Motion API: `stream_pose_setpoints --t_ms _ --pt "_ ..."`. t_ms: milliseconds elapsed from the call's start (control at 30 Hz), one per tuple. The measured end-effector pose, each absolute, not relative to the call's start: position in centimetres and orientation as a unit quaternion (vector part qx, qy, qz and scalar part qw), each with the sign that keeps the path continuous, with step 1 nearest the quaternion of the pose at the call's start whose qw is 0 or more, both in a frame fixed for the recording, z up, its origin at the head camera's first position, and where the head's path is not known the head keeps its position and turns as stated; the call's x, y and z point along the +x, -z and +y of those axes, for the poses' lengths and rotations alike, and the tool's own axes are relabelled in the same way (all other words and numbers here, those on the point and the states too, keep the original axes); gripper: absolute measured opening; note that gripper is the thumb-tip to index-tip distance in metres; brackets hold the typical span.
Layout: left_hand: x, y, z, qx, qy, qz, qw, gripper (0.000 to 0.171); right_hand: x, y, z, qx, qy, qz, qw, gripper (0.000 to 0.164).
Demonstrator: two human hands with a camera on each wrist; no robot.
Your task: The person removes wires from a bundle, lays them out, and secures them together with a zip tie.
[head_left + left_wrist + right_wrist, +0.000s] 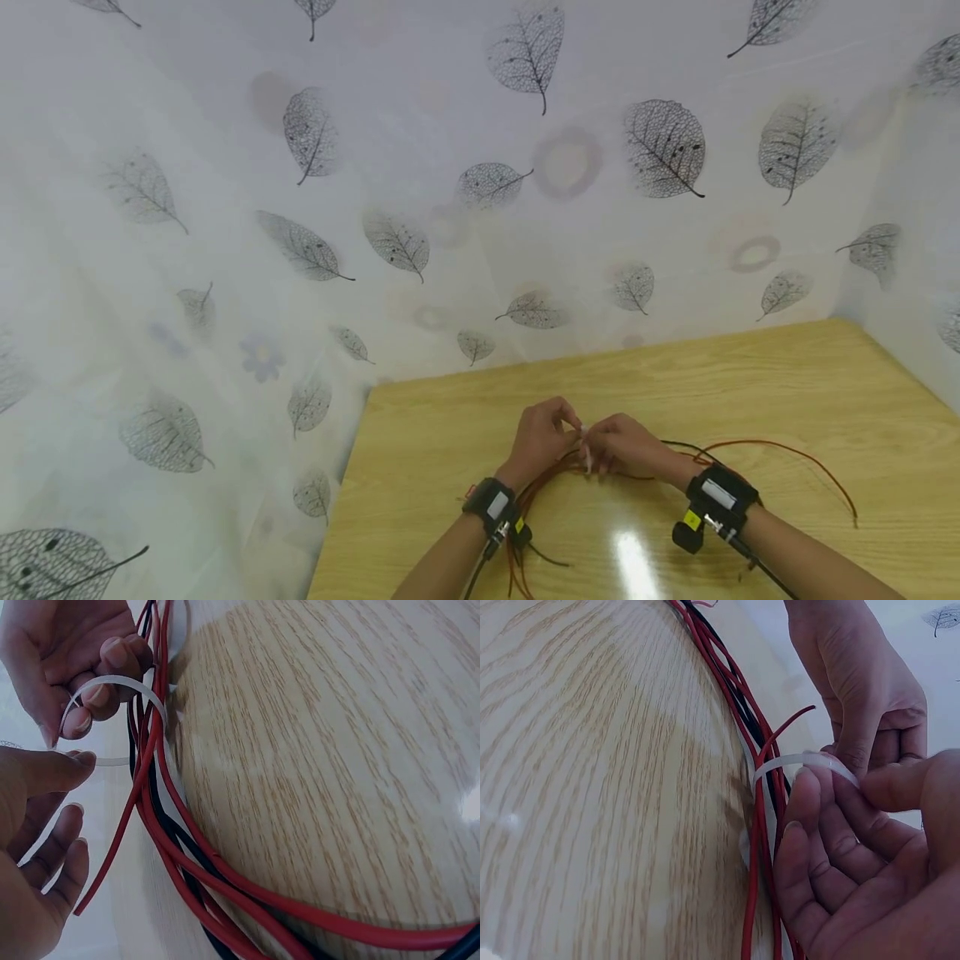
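A white cable tie (120,681) forms a loop around a bundle of red wires (752,900) and black wires. Its two ends meet between the hands, over the outer side of the bundle. My left hand (542,437) pinches the tie between thumb and forefinger, its other fingers loosely bent. Opposite it, my right hand (626,446) pinches the tie as well, with its remaining fingers curled beside the wires. The fingertips of both hands almost meet, and they hide the place where the tie's ends join. One loose red wire end sticks out of the bundle near the loop.
The wires curve across the wooden table (450,425), with a long red end sweeping out to the right and other ends hanging toward the front left. A leaf-patterned sheet (420,167) covers the walls behind and beside the table. Each wrist wears a black strapped camera with a cable.
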State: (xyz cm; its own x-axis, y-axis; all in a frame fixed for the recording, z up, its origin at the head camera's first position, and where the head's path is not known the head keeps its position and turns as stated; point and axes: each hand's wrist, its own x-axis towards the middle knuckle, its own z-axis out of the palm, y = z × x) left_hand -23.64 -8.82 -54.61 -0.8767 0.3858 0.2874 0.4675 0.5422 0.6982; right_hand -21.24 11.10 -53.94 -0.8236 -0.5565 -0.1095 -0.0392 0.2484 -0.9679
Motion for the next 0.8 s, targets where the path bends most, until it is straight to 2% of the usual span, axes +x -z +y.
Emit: stream_pose_setpoints --t_ms 367,467,533,700,800 --pt "-23.9 55.0 -8.8 -0.266 0.406 -0.871 0.072 0.017 -22.0 54.2 11.1 -0.183 0.589 0.745 0.253 0.038" --pt "-23.9 55.1 -8.9 -0.265 0.401 -0.873 0.074 0.018 -21.9 54.3 10.9 -0.168 0.584 0.757 0.241 0.036" --pt "-23.9 55.2 -8.9 -0.264 0.396 -0.876 0.075 0.018 -21.8 54.3 10.8 -0.168 0.558 0.790 0.189 0.032" --pt "-23.7 55.1 -9.0 -0.259 0.382 -0.884 0.074 0.011 -21.4 53.9 10.3 -0.182 0.473 0.862 -0.008 0.011" --pt "-23.5 55.0 -9.0 -0.260 0.379 -0.885 0.077 0.008 -21.4 53.8 10.0 -0.201 0.457 0.864 -0.071 0.009"
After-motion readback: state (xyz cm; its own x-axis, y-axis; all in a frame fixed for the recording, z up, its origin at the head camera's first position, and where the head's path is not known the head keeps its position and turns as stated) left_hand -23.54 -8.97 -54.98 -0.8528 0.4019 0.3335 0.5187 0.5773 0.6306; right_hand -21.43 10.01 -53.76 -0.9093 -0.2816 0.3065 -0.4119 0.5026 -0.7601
